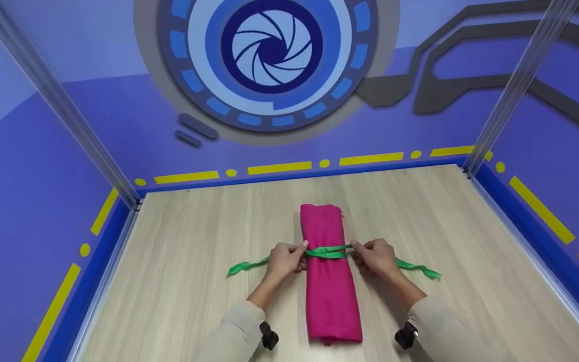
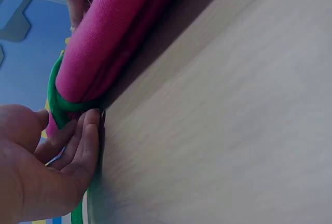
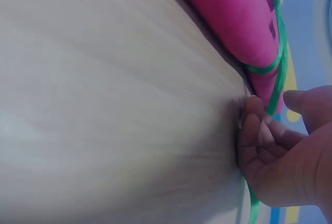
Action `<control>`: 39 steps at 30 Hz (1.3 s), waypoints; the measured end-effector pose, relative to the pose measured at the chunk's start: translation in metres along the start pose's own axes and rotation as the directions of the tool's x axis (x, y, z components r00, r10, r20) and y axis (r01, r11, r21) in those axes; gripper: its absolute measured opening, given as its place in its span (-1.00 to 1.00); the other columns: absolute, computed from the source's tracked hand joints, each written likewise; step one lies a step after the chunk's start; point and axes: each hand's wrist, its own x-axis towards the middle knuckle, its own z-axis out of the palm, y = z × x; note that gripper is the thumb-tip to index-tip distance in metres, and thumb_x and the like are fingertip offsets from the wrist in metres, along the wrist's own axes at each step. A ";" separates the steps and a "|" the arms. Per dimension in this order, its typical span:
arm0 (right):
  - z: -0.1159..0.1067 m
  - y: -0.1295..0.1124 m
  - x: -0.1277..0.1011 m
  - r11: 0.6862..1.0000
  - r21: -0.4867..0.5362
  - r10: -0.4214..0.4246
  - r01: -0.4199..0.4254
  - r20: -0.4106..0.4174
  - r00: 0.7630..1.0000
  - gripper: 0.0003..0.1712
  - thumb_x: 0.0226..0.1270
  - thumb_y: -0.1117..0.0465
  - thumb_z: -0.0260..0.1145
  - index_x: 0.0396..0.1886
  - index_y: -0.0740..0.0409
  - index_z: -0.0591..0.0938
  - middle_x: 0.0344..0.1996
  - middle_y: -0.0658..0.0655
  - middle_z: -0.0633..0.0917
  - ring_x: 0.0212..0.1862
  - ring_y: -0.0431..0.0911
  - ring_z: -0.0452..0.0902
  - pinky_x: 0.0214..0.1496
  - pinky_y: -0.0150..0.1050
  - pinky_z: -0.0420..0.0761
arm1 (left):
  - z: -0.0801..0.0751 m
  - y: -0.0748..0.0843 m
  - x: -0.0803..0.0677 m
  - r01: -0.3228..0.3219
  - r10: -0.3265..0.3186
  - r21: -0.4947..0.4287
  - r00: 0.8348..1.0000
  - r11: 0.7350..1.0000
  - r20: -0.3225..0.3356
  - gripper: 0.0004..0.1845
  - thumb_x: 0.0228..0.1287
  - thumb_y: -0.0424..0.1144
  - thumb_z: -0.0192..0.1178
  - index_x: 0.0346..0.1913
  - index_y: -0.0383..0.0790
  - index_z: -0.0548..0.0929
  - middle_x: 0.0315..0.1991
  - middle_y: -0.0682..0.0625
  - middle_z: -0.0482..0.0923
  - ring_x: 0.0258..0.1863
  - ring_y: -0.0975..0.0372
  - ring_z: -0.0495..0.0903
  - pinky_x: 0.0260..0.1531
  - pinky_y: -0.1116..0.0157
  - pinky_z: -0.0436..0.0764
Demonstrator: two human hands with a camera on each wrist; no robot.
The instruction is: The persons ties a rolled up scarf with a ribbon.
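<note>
A rolled magenta cloth [image 1: 330, 296] lies lengthwise on the wooden table, one end toward the back wall. Around its middle runs a green ribbon [image 1: 327, 252], its strands crossing on top of the roll. At the roll's left side my left hand [image 1: 285, 260] pinches the ribbon between thumb and fingers, and a loose tail sticks out to the left. My right hand [image 1: 376, 257] pinches the ribbon at the right side, with the other tail trailing out to the right. In both wrist views the curled fingers sit low beside the roll, close to the tabletop.
The light wooden tabletop [image 1: 194, 226] is bordered by blue printed panels at the back, left and right. Metal posts [image 1: 515, 75] stand at the back corners. A small black device [image 1: 406, 336] sits at each sleeve cuff.
</note>
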 end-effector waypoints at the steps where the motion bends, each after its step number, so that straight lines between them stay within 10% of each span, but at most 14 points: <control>1: 0.001 0.001 0.000 1.000 0.021 0.005 -0.005 -0.006 1.000 -0.46 0.56 -0.05 0.37 -0.44 0.34 0.77 -0.58 0.19 0.73 -0.59 -0.09 0.62 -0.56 -0.27 0.59 | 0.001 0.000 0.000 0.010 -0.010 -0.013 1.000 1.000 -0.012 -0.51 0.63 -0.10 0.20 -0.37 -0.45 0.80 -0.48 -0.26 0.74 -0.48 0.00 0.79 -0.40 0.14 0.78; 16: 0.011 0.000 0.002 0.975 0.205 0.103 -0.086 -0.077 0.992 -0.72 0.53 0.23 0.35 -0.30 0.42 0.72 -0.54 0.25 0.73 -0.66 -0.10 0.60 -0.60 -0.24 0.64 | 0.002 -0.002 -0.003 -0.014 0.012 -0.084 1.000 0.996 -0.014 -0.77 0.57 -0.36 0.16 -0.09 -0.43 0.80 -0.38 -0.26 0.76 -0.40 0.01 0.79 -0.30 0.13 0.78; 24: 0.020 -0.005 -0.001 0.924 0.381 0.050 0.009 -0.144 0.988 -0.89 0.55 0.40 0.26 -0.21 0.42 0.58 -0.43 0.38 0.68 -0.54 0.01 0.64 -0.52 -0.18 0.67 | -0.003 0.000 -0.005 -0.004 -0.014 -0.220 0.997 0.976 -0.079 -0.79 0.56 -0.38 0.16 -0.12 -0.44 0.78 -0.30 -0.29 0.77 -0.31 -0.01 0.78 -0.27 0.18 0.76; 32: 0.022 -0.020 -0.002 0.785 0.616 0.023 0.059 -0.124 0.992 -0.86 0.57 0.44 0.24 -0.22 0.38 0.45 -0.08 0.34 0.70 -0.03 0.06 0.76 0.07 -0.09 0.74 | 0.001 0.005 0.002 0.138 -0.141 -0.603 0.989 0.786 0.042 -0.78 0.65 -0.27 0.12 -0.03 -0.37 0.68 -0.06 -0.18 0.73 -0.02 0.14 0.73 0.10 0.18 0.68; 39: 0.023 -0.042 -0.006 0.657 0.750 -0.064 0.076 -0.045 0.997 -0.92 0.66 0.44 0.11 -0.15 0.32 0.41 -0.03 0.37 0.79 0.13 0.14 0.75 0.29 0.00 0.63 | 0.007 0.014 0.010 0.107 -0.068 -0.750 0.994 0.653 0.083 -0.77 0.72 -0.30 -0.03 0.05 -0.41 0.57 0.08 -0.31 0.72 0.16 0.01 0.71 0.27 0.10 0.60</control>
